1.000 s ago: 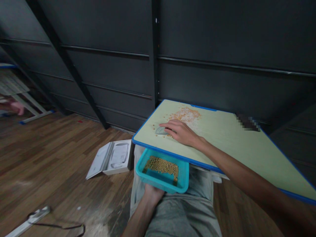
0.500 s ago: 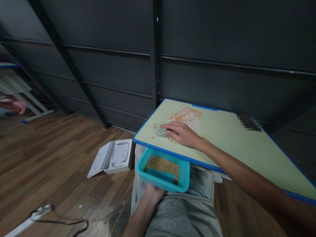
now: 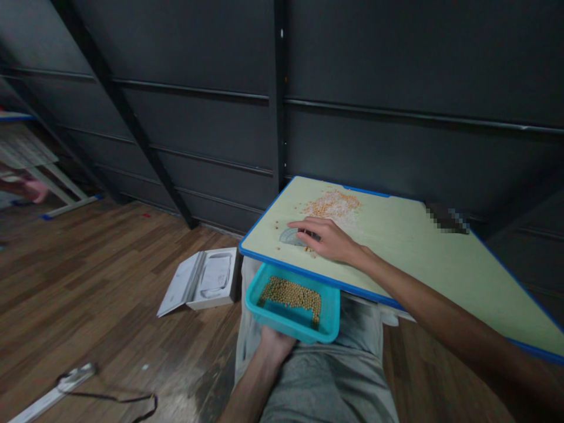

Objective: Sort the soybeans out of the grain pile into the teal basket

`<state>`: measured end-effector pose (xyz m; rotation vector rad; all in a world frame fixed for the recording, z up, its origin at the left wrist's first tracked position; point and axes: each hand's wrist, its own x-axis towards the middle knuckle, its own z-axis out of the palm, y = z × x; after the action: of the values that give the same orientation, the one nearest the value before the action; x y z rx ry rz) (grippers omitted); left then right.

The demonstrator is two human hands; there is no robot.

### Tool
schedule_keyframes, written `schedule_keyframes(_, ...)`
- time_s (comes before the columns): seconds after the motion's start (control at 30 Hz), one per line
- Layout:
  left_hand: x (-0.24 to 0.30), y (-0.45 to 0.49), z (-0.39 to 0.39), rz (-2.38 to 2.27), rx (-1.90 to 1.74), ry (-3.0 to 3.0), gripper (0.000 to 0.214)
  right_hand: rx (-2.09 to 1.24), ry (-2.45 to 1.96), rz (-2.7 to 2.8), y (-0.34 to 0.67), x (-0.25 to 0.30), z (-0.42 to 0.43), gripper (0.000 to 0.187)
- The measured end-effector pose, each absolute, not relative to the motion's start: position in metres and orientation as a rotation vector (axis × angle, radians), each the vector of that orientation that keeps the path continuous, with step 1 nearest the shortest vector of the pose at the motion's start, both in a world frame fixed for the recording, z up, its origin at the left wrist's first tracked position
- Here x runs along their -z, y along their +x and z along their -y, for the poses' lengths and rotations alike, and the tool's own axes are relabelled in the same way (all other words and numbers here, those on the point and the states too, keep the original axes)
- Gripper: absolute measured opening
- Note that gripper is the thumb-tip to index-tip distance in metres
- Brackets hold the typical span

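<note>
My right hand [image 3: 326, 238] rests on a pale green table with a blue rim [image 3: 418, 247], fingers curled over a small clear flat scraper [image 3: 289, 236] and a few yellow beans. Behind the hand lies a pile of mixed beans and white grains [image 3: 333, 205]. Loose beans dot the table to the left. My left hand [image 3: 273, 346] holds a teal plastic basket [image 3: 294, 302] from below, just under the table's front edge. The basket has a layer of yellow beans [image 3: 291, 294] in it.
An open white box [image 3: 200, 281] lies on the wooden floor left of my lap. A white strip with a dark cable [image 3: 74, 388] sits lower left. A dark panelled wall stands behind the table. Another person's hand [image 3: 33, 191] shows at far left.
My right hand has shifted slightly along the table, and more of the clear scraper shows under its fingers. The basket has stayed below the edge.
</note>
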<state>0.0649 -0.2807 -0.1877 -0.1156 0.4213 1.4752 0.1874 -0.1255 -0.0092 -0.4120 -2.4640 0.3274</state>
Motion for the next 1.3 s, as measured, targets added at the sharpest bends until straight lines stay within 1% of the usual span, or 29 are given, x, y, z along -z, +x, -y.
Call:
schedule_keyframes(0.3, 0.178, 0.067, 0.282, -0.388, -1.472, -0.19, 0.032, -0.261, -0.52, 2.414, 0.188, 0.01, 0.124, 0.032)
schedule_keyframes(0.83, 0.18, 0.067, 0.282, -0.492, -1.507, -0.156, 0.027, -0.361, -0.424, 2.451, 0.185, 0.01, 0.129, 0.033)
schedule_keyframes(1.3, 0.177, 0.066, 0.281, -0.449, -1.529, -0.211, 0.037, -0.389, -0.471, 2.44, 0.183, 0.014, 0.127, 0.032)
